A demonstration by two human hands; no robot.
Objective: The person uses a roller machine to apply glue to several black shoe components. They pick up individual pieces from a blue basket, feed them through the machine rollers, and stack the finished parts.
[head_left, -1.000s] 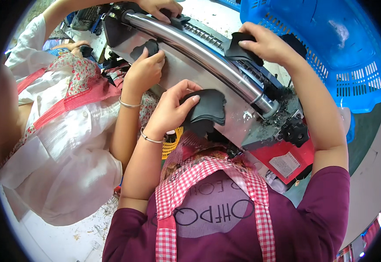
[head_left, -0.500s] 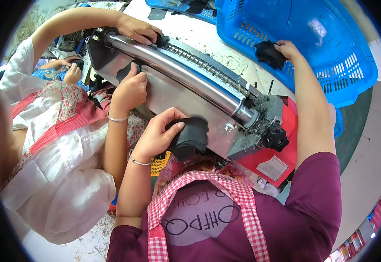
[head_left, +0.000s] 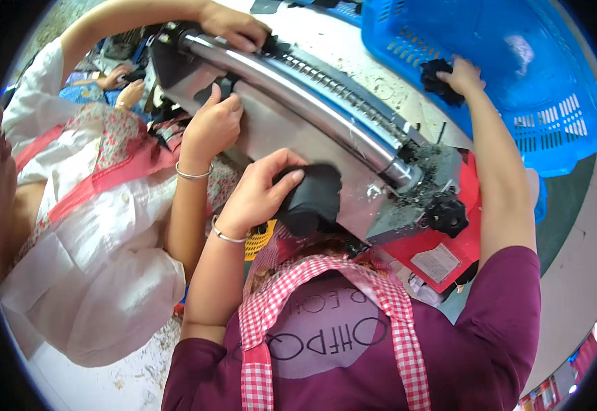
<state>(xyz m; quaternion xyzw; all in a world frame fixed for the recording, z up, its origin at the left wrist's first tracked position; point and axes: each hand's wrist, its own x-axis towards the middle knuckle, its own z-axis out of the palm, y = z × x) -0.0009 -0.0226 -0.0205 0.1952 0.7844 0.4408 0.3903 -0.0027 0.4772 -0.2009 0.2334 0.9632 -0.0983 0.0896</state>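
While pinching the stack (head_left: pixel 315 195) snugly in the left hand (head_left: pixel 255 190), hold the right hand (head_left: pixel 465 77) (cannot tell if gripping the clump (head_left: pixel 437 83)) low over the basket (head_left: pixel 545 82).

Stack (head_left: pixel 315 195) before the roller (head_left: pixel 305 103), basket (head_left: pixel 552 75) beyond to the right

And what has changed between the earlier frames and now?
The right hand moved from beyond the steel roller rightward to black pieces at the blue basket; whether it has let go is unclear. The left hand still holds the black stack.
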